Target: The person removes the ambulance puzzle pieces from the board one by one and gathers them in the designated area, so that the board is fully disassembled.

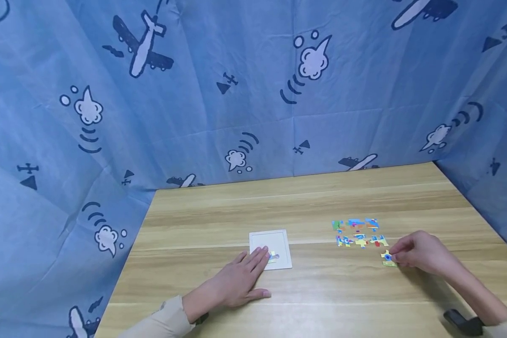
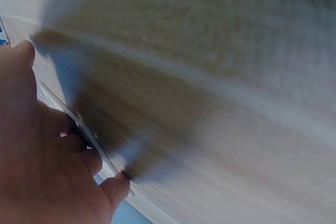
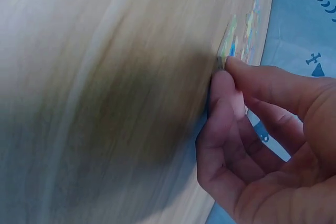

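My left hand (image 1: 242,279) rests with extended fingers on the near left part of a white square puzzle tray (image 1: 274,239). Beside its fingertips, a small colourful puzzle piece (image 1: 274,257) lies inside the tray, partly hidden by the fingers. The left wrist view shows the fingertips (image 2: 116,184) at the tray's edge. Off to the right, my right hand (image 1: 422,253) pinches a yellow and blue puzzle piece (image 1: 385,253) between thumb and forefinger, its right side covered by the fingertips. The right wrist view shows this piece (image 3: 228,43) nearly edge-on.
Several more puzzle pieces (image 1: 359,241) lie in two rows just beyond the right hand. The wooden table (image 1: 219,211) meets a blue curtain (image 1: 262,94) with printed aeroplanes at its back and sides. A black band (image 1: 462,323) is on the right wrist.
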{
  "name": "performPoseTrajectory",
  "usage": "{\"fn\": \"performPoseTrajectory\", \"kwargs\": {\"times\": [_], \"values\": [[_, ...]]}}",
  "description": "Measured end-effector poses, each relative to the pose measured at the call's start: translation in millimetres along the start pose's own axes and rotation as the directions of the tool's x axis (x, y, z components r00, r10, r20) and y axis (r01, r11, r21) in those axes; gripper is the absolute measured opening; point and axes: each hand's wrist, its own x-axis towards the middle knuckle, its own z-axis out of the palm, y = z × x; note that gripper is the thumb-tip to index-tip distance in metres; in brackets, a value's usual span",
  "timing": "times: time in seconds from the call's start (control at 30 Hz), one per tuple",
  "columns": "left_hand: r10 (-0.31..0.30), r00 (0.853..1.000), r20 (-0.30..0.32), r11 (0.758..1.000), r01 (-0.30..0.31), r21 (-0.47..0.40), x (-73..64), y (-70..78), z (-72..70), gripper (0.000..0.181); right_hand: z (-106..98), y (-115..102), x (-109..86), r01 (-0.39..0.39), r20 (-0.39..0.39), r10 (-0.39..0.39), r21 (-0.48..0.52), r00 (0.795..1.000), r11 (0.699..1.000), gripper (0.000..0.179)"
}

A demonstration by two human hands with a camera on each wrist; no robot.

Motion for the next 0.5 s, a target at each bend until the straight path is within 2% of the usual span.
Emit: {"fn": "performPoseTrajectory", "kwargs": {"times": [0.23,0.5], "values": [[0.005,1.0,-0.003,1.0,-0.005,0.004,0.6,-0.9,-0.6,0.089,-0.8,-1.0,3.5,-0.019,0.007,0.019,-0.002,1.0,1.0,0.009],[0.001,1.0,0.006,1.0,-0.001,0.004,-0.2,-0.8,-1.3,0.09,-2.1,2.3,6.2,0.028,0.011,-0.027,-0.027,1.0,0.999,0.007]]}}
